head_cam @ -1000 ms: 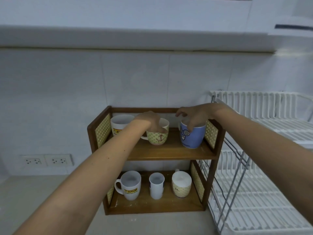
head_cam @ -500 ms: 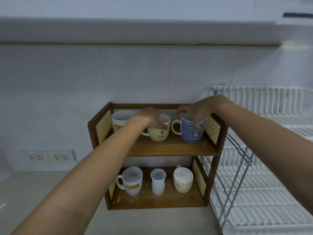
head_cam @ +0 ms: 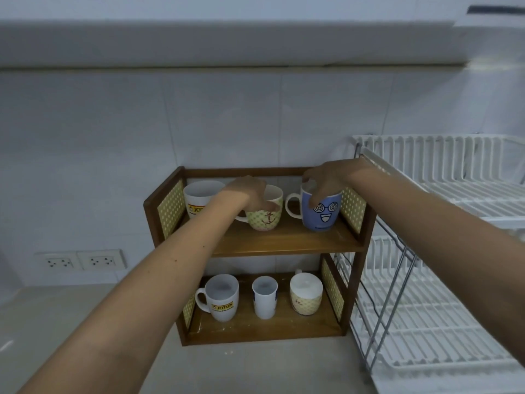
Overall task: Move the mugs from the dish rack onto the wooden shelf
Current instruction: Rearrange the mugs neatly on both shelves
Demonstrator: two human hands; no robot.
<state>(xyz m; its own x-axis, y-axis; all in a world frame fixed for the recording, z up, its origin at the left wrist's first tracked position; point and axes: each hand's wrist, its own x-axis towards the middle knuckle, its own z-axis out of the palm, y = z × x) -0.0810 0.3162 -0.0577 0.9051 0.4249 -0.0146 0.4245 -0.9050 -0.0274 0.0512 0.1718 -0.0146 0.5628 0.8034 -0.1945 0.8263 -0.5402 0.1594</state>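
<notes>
Hands on top-shelf mugs, left hand (head_cam: 250, 191) gripping anchor mug (head_cam: 265, 216), hiding its handle, right hand (head_cam: 326, 180) clasping blue mug (head_cam: 321, 211) rim.

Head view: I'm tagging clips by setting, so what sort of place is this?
Most likely a home kitchen counter: a white dish rack stands beside a wooden shelf of mugs against a tiled wall, with wall sockets just above the countertop.

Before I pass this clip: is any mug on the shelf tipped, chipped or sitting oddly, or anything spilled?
Nothing stands out. All six mugs stand upright on the wooden shelf, three per level. The left hand grips the anchor mug, the right hand the blue face mug. No spill shows.
</notes>
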